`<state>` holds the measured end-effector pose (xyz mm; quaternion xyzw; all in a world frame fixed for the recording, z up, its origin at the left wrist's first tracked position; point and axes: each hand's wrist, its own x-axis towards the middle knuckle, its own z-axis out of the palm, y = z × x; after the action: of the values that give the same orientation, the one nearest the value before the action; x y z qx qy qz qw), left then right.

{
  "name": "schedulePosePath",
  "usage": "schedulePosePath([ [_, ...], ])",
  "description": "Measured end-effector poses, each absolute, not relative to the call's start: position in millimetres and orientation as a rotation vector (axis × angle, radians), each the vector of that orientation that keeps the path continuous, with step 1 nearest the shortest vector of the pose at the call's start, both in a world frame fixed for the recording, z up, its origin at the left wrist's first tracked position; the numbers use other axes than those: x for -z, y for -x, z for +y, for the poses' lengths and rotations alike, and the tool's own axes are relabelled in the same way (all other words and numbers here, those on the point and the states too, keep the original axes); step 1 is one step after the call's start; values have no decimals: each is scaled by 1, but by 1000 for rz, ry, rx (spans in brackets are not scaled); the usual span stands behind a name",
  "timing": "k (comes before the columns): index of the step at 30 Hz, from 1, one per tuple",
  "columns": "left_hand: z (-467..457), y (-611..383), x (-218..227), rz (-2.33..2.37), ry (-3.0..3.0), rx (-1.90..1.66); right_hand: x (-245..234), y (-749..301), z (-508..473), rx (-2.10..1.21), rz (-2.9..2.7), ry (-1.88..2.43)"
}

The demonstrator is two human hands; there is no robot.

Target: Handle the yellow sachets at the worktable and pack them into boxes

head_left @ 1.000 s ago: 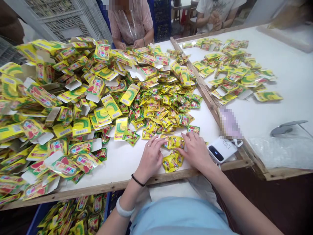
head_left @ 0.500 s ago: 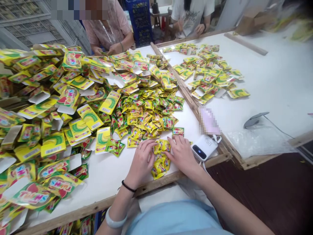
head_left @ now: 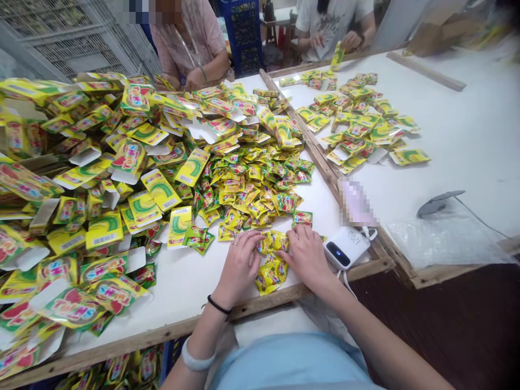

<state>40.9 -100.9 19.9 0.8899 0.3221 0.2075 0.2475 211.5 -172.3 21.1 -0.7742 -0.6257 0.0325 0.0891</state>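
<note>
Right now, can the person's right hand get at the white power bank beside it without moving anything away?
Probably yes. The right hand rests on the small sachets, and the white power bank lies just to its right on the table, with bare surface between them and nothing on top.

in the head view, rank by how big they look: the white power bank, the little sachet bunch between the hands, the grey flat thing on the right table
1. sachet bunch
2. white power bank
3. grey flat thing, though it lies farther from the camera, so this rank is unsure.
</note>
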Motion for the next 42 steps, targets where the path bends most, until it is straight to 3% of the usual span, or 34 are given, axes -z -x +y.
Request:
schedulePosePath([
  [9,-102,-41,-16,922,-2245,-636,-25,-207,-177,-293,-1819,1955],
  [17,-107,-46,-11,922,-1648,-685,-40,-210,-181,-451,-1777,1772],
  [20,-107,-46,-8,947,-1378,-756,-42,-227,-178,-338,-1834,1821],
  [26,-103,-46,-7,1008,-1213,-821,-29,-251,-167,109,-1856,2351],
  [33,-103,-44,-6,1024,-1223,-828,-29,-249,-161,68,-1995,2343],
  [37,-102,-42,-3,1035,-1230,-826,-48,-249,-167,-143,-1918,2089],
  [42,-103,-45,-7,1025,-1252,-807,-65,-236,-173,-797,-1760,1507],
])
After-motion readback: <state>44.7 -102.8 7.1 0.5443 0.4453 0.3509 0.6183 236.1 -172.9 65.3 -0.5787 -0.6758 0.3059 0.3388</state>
